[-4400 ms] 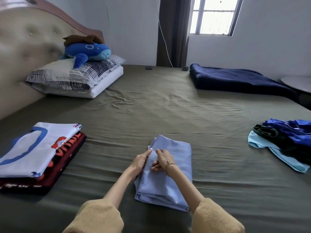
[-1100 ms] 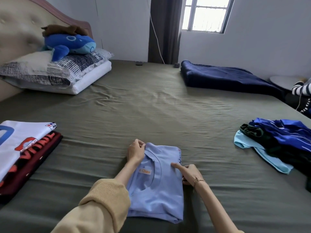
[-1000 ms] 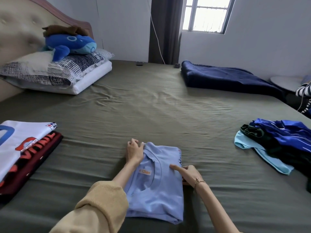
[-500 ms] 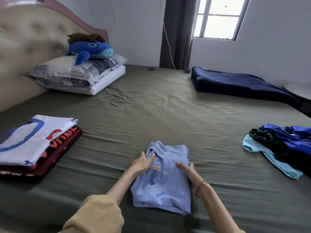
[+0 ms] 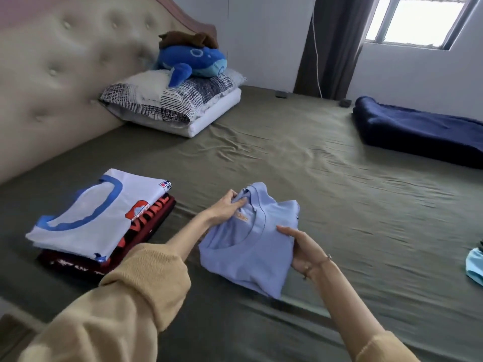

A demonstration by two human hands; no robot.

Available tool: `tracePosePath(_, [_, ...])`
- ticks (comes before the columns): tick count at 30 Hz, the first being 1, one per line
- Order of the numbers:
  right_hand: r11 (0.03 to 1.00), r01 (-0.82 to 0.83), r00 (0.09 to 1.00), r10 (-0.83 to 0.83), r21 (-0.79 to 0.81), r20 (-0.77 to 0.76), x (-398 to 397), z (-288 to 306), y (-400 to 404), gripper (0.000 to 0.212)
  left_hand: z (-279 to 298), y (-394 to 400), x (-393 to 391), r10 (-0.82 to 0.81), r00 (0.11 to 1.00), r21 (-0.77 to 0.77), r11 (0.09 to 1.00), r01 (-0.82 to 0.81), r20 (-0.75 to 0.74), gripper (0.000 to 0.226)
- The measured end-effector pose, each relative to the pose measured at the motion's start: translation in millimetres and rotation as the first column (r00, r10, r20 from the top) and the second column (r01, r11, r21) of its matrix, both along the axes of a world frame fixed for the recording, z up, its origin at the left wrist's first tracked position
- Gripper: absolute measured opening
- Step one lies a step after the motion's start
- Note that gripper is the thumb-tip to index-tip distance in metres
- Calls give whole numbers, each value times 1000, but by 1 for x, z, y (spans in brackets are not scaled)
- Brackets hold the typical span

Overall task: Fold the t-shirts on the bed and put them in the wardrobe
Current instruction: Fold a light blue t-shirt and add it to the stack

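A folded light blue t-shirt point(image 5: 251, 246) is held just above the olive bed sheet point(image 5: 339, 210), tilted toward the left. My left hand point(image 5: 227, 207) grips its collar end, fingers curled over the fabric. My right hand point(image 5: 300, 246) holds its right edge, thumb on top and fingers underneath. To the left lies a stack of folded shirts: a white one with a blue collar point(image 5: 94, 212) on top of a dark red printed one point(image 5: 154, 218).
Pillows point(image 5: 170, 105) with a blue plush whale point(image 5: 193, 61) sit by the padded headboard point(image 5: 52, 74). A dark blue blanket point(image 5: 423, 131) lies at the far right. A light blue garment point(image 5: 474, 267) shows at the right edge.
Both hands have taken hold of the folded blue shirt and lifted it off the sheet, carrying it leftward toward the stack. The view has turned left.
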State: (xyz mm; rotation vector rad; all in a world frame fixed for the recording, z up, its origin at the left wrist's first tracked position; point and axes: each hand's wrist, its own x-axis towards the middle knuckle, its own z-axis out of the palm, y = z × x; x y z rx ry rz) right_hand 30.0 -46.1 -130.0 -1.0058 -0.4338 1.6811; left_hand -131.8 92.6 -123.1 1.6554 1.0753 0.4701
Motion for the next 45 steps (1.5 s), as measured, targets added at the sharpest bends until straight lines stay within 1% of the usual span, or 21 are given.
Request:
tracePosePath(2, [1000, 6, 1000, -6, 14, -31, -12, 7, 34, 43, 22, 27, -20, -7, 993, -181, 983, 28, 115, 22])
tracePosePath(4, [1000, -8, 999, 9, 24, -49, -23, 17, 72, 39, 40, 56, -48, -2, 969, -304, 949, 79, 246, 22])
tracePosePath(6, [999, -29, 998, 31, 42, -55, -36, 29, 104, 39, 54, 80, -73, -55, 947, -318, 934, 161, 318, 38])
tracePosePath(10, [997, -52, 996, 56, 54, -66, -65, 60, 173, 52, 88, 131, -115, -84, 942, -354, 913, 203, 325, 55])
tracePosePath(12, [996, -49, 996, 54, 72, -68, -75, 73, 199, 51, 101, 152, -129, -88, 930, -385, 893, 233, 358, 58])
tracePosePath(14, [996, -47, 996, 52, 69, -68, -87, 83, 235, 52, 111, 184, -142, -73, 930, -373, 902, 215, 360, 56])
tracePosePath(15, [996, -34, 998, 38, 81, -57, -87, 85, 238, 52, 113, 186, -140, -58, 937, -340, 923, 182, 344, 55])
tracePosePath(17, [999, -18, 997, 21, 43, -78, -99, 88, 267, 51, 115, 217, -150, -32, 958, -304, 945, 122, 283, 56])
tracePosePath(22, [997, 8, 994, -16, -77, -108, -129, 70, 325, 55, 93, 287, -174, -40, 977, -433, 892, 130, 210, 80])
tracePosePath(25, [996, 30, 988, -43, -89, -145, -144, 45, 346, 51, 66, 314, -185, -43, 990, -468, 878, 103, 136, 87])
tracePosePath(28, [995, 60, 987, -71, -76, -148, -153, 25, 363, 44, 34, 333, -194, 3, 993, -511, 857, 59, 121, 88])
tracePosePath(30, [988, 91, 992, -101, -127, -76, -155, 6, 372, 42, 16, 338, -198, 11, 995, -518, 855, 40, 95, 77])
tracePosePath(31, [977, 122, 992, -125, -175, -8, -156, -6, 375, 41, 6, 339, -200, 23, 998, -515, 857, 11, 59, 70])
tracePosePath(34, [916, 249, 955, -179, -315, 236, -158, -37, 374, 44, -24, 339, -209, 160, 979, -466, 862, -200, -124, 54])
tracePosePath(36, [905, 248, 932, -126, -344, 340, -159, -42, 367, 45, -27, 339, -211, 203, 951, -446, 847, -290, -234, 43])
tracePosePath(37, [911, 209, 923, -63, -355, 381, -159, -42, 362, 49, -24, 338, -211, 162, 954, -489, 829, -271, -254, 44])
tracePosePath(39, [920, 82, 897, 100, -383, 431, -161, -37, 354, 61, -14, 335, -211, 7, 957, -623, 758, -194, -290, 42])
tracePosePath(40, [918, 20, 883, 170, -396, 438, -161, -35, 353, 61, -10, 334, -212, -83, 944, -660, 735, -159, -320, 41])
tracePosePath(42, [890, -88, 847, 304, -448, 437, -164, -30, 351, 45, -11, 331, -215, -213, 889, -647, 754, -115, -406, 47])
tracePosePath(44, [857, -97, 808, 365, -507, 462, -166, -26, 351, 28, -13, 326, -219, -282, 844, -613, 787, -69, -457, 49])
tracePosePath(45, [845, -81, 788, 379, -528, 485, -167, -25, 351, 23, -13, 323, -220, -291, 837, -599, 799, -55, -464, 48])
